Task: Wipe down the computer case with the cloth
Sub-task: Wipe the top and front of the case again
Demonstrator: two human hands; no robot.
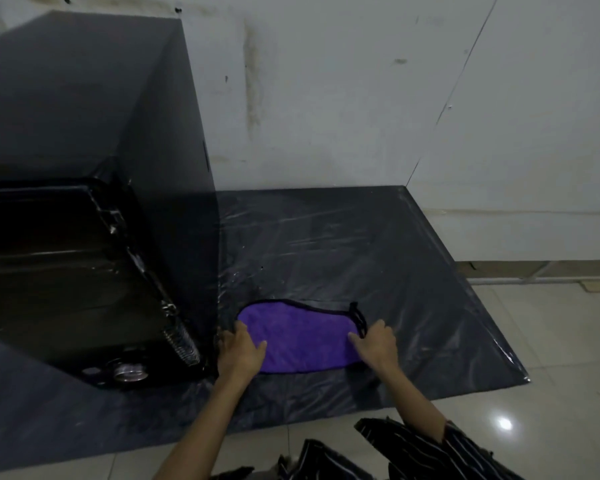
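Both hands, left hand (242, 351) and right hand (376, 344), rest on one cloth (300, 336) beside one computer case (94, 216).

Bare forearms, no watch or rings showing on left hand (241, 351) or right hand (378, 344). Right sleeve (465, 445) black with thin white stripes, pushed above the elbow. Same striped fabric along bottom edge.

A dark plastic sheet (378, 258) covers the tiled floor (551, 341). On it my computer case (94, 202) stands left, the purple cloth (302, 336) lies near.
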